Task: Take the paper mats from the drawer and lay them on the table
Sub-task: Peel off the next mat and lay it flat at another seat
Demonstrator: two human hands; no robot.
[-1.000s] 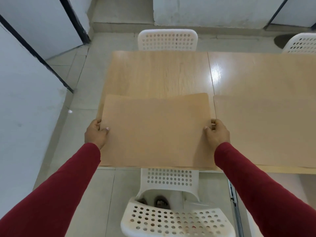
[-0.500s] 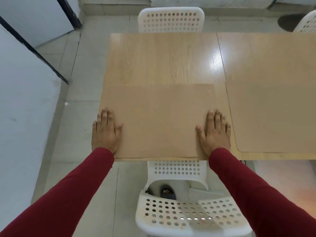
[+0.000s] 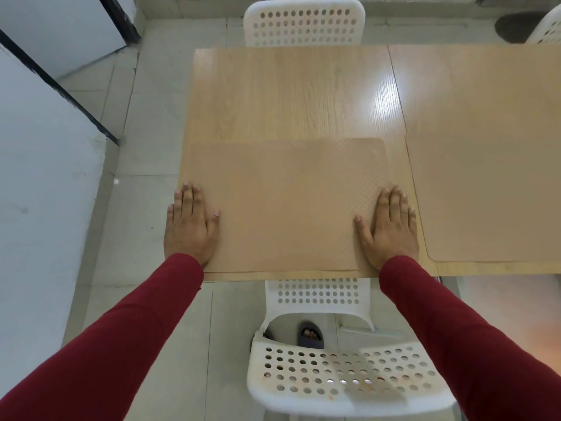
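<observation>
A tan paper mat (image 3: 285,205) lies flat on the near left part of the light wooden table (image 3: 291,95). My left hand (image 3: 189,224) rests palm down on the mat's left edge, fingers spread. My right hand (image 3: 390,229) presses flat on its right edge, fingers spread too. A second tan paper mat (image 3: 488,196) lies flat on the table to the right, cut off by the frame's edge. No drawer is in view.
A white perforated chair (image 3: 337,378) stands between me and the table's near edge. Another white chair (image 3: 303,24) is tucked in at the far side, and a third (image 3: 546,28) shows at the top right. A white wall (image 3: 39,192) is at the left.
One second ago both hands held the mat by its side edges above the table. It now lies flat, and both hands have opened and rest palm down on it.
</observation>
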